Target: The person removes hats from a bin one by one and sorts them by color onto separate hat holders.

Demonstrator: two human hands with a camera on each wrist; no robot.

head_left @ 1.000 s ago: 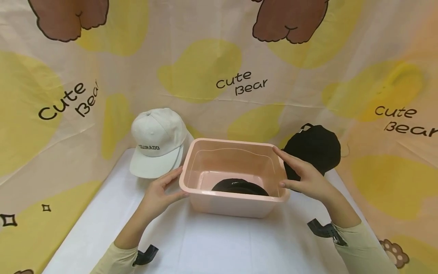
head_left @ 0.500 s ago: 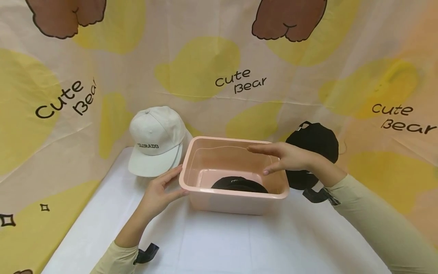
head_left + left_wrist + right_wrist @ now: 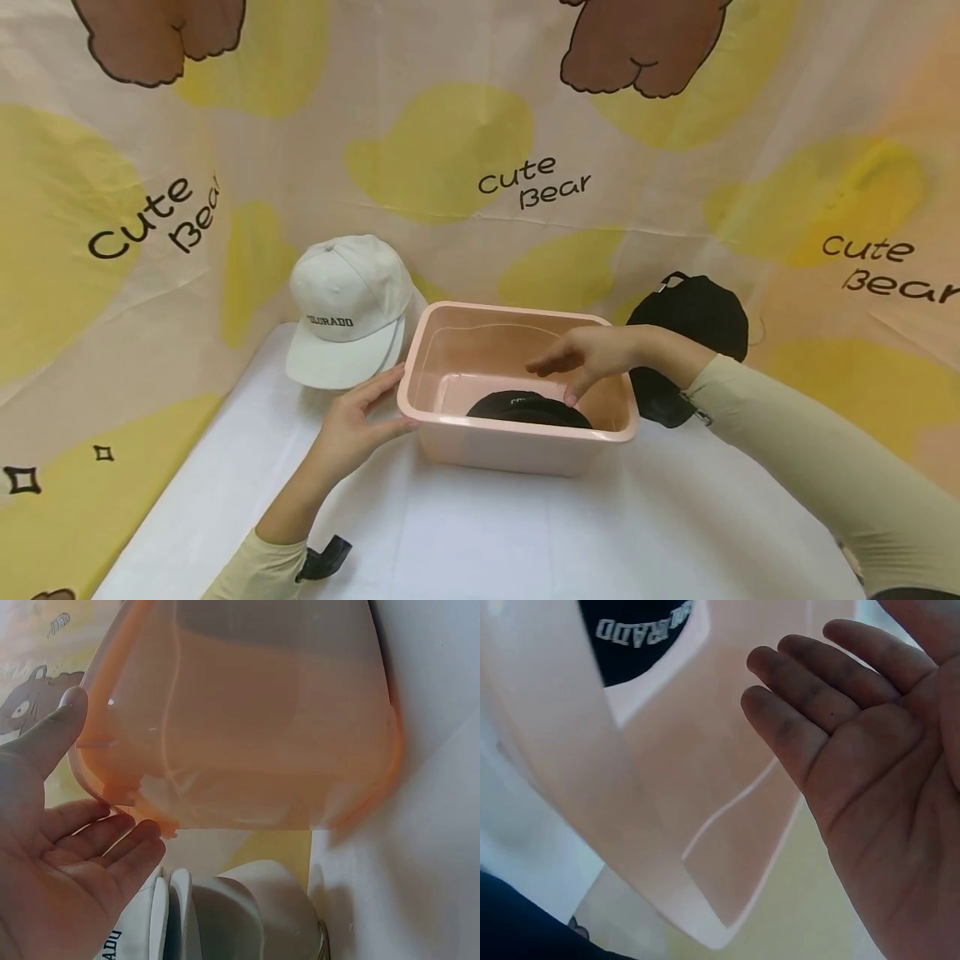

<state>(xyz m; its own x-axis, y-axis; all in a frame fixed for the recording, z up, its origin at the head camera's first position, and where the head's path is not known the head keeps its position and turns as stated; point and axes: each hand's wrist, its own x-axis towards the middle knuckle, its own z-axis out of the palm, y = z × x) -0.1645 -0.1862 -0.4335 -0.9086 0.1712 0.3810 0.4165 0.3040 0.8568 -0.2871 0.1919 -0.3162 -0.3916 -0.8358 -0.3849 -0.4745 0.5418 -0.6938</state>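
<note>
A pink plastic basin (image 3: 510, 452) stands on the table with a black baseball cap (image 3: 517, 407) inside, near its front wall. White lettering shows on that cap in the right wrist view. My left hand (image 3: 356, 425) touches the basin's left side, thumb and fingers spread fairly straight at the rim; the left wrist view shows the fingertips (image 3: 146, 829) right at the rim. Over the basin's right half hovers my right hand (image 3: 603, 354), fingers pointing down to the left, above the black cap. Its palm (image 3: 877, 765) holds nothing in the right wrist view.
White baseball caps (image 3: 348, 292), nested with one brim under another and lettered COLORADO, sit left of the basin. Black caps (image 3: 697, 317) stand to its right, partly behind my right forearm. A printed cloth backdrop (image 3: 427, 167) hangs behind the white-covered table (image 3: 480, 533).
My right hand has left the basin's right rim and moved left, then down into the basin's opening toward the black cap. The left hand stays at the left rim.
</note>
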